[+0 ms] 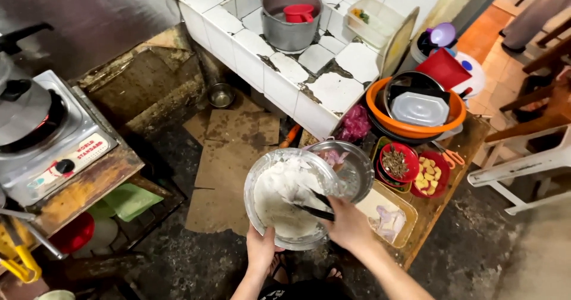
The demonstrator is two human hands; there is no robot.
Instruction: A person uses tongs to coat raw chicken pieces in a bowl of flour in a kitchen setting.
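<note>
Hands at a clear glass bowl point(289, 199) of white batter, seen from above. The left hand point(262, 246) cups the near rim of the bowl from below, fingers closed on it, and holds it tilted above the dark floor. The right hand point(348, 222) grips the near right edge of the bowl and pinches a pair of dark chopsticks point(312, 206), whose tips reach into the batter. Just beyond the right hand, touching the bowl's far side, stands a steel bowl point(351, 168) on a low wooden table point(470, 139). Beside that hand to the right lies a tray of raw pale meat point(389, 220); farther on are two red dishes, one with dark spices point(397, 162) and one with yellow pieces point(429, 174). Well beyond them sits an orange basin point(375, 101). Far to the left of the left hand stands a gas stove point(71, 151).
</note>
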